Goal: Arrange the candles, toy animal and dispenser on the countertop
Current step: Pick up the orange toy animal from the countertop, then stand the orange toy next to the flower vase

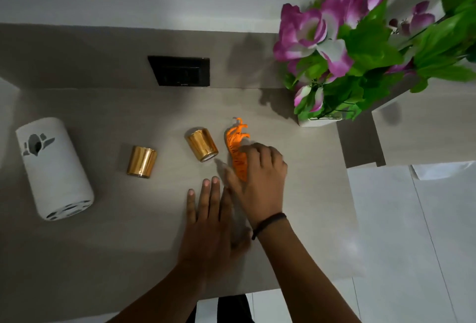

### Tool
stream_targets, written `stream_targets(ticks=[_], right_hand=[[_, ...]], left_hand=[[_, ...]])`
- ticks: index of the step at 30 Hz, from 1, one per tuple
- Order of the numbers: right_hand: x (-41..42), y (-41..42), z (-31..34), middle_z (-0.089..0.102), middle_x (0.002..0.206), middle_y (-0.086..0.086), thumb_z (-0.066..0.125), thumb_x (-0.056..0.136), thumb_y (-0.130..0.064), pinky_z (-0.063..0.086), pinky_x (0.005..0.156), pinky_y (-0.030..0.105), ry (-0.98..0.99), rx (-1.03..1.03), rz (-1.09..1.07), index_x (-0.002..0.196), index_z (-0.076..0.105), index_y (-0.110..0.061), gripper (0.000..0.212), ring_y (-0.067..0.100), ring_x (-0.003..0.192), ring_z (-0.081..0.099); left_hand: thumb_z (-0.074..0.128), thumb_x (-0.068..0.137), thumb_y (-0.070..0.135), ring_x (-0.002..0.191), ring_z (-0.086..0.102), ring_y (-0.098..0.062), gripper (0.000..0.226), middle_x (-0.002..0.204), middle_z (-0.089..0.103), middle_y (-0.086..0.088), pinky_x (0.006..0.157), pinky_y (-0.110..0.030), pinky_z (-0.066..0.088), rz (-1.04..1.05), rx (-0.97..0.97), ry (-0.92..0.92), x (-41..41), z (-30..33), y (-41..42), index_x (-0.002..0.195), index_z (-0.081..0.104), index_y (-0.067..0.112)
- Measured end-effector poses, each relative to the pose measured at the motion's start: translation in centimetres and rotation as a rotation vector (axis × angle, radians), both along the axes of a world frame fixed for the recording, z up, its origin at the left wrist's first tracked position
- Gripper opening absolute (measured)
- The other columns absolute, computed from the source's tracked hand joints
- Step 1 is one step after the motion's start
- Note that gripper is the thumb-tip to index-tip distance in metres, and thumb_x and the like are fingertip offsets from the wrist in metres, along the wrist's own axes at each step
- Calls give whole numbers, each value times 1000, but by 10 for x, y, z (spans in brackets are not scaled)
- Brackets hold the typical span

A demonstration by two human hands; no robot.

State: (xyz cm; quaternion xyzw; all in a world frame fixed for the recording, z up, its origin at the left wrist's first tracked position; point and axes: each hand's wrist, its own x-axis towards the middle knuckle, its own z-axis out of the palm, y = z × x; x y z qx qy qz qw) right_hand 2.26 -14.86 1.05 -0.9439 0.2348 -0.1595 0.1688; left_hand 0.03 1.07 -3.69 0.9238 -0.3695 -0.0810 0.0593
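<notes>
An orange toy tiger (236,142) lies on its side on the grey countertop (128,245), legs pointing right. My right hand (260,181) is curled over its lower half and grips it. Just left of it a gold candle jar (202,148) lies on its side. A second gold candle jar (141,161) lies further left. A white dispenser (52,167) lies on its side at the far left. My left hand (208,217) hovers flat and open below the candles, fingers spread, holding nothing.
A white pot of purple artificial flowers (342,47) stands at the back right, its leaves overhanging the counter. A black socket panel (180,70) sits in the back wall. The counter's right edge drops to a white floor (412,232).
</notes>
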Motion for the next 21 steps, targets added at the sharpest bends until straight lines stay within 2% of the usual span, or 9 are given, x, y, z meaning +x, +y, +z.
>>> stream_targets(ticks=[2, 4, 6, 8, 11, 14, 17, 19, 21], right_hand=[[19, 4, 8, 71, 131, 11, 69, 93, -61, 47, 99, 49, 171, -44, -15, 130, 66, -15, 60, 37, 124, 59], [34, 1, 11, 71, 133, 10, 68, 95, -57, 42, 103, 49, 311, 19, -44, 135, 60, -15, 58, 38, 128, 57], [42, -4, 9, 71, 132, 8, 65, 98, -52, 37, 102, 46, 368, 79, -90, 135, 55, -17, 52, 37, 128, 54], [47, -7, 9, 74, 126, 7, 66, 98, -45, 35, 100, 45, 349, 127, -125, 128, 59, -18, 41, 36, 126, 54], [53, -10, 12, 77, 111, 11, 68, 92, -41, 35, 101, 44, 332, 138, -136, 119, 67, -15, 37, 38, 122, 56], [60, -22, 19, 77, 96, 11, 72, 89, -41, 37, 97, 43, 218, 170, -191, 105, 73, -15, 32, 39, 115, 60], [73, -45, 26, 76, 87, 8, 72, 91, -40, 43, 91, 42, 90, 330, -295, 95, 77, -16, 25, 41, 103, 64], [85, -62, 30, 79, 84, 12, 71, 96, -45, 54, 90, 44, 34, 487, -368, 88, 79, -13, 34, 41, 95, 70], [97, -74, 31, 78, 77, 14, 68, 100, -51, 58, 82, 43, -15, 587, -404, 82, 80, -8, 49, 37, 86, 73]], left_hand=[[48, 89, 84, 166, 26, -48, 117, 177, 28, -28, 129, -74, 27, 13, 3, 15, 0, 2, -1, 170, 25, 2], [47, 91, 82, 164, 31, -48, 112, 175, 33, -28, 128, -73, 30, 14, -3, 17, 0, 3, -1, 169, 26, 4], [45, 93, 80, 163, 32, -48, 108, 175, 34, -27, 128, -73, 30, 12, -22, 19, 0, 3, 0, 169, 27, 5], [43, 94, 79, 164, 31, -47, 106, 176, 32, -26, 130, -72, 28, 19, -37, 24, 0, 2, 0, 171, 26, 8], [44, 93, 80, 165, 28, -46, 108, 178, 29, -24, 131, -71, 24, 28, -54, 38, -1, 1, 0, 172, 26, 9], [46, 92, 81, 165, 29, -46, 111, 177, 29, -23, 132, -69, 19, 34, -63, 38, 0, 0, 0, 172, 25, 8], [50, 89, 82, 164, 30, -48, 114, 177, 29, -24, 131, -68, 16, 28, -58, 28, 0, -1, 0, 172, 27, 8], [52, 88, 82, 164, 30, -48, 115, 178, 29, -24, 129, -69, 18, 25, -54, 24, 0, -2, 0, 172, 28, 8], [54, 87, 82, 163, 30, -48, 115, 177, 30, -24, 128, -70, 20, 25, -50, 6, -1, -3, 1, 171, 31, 7]])
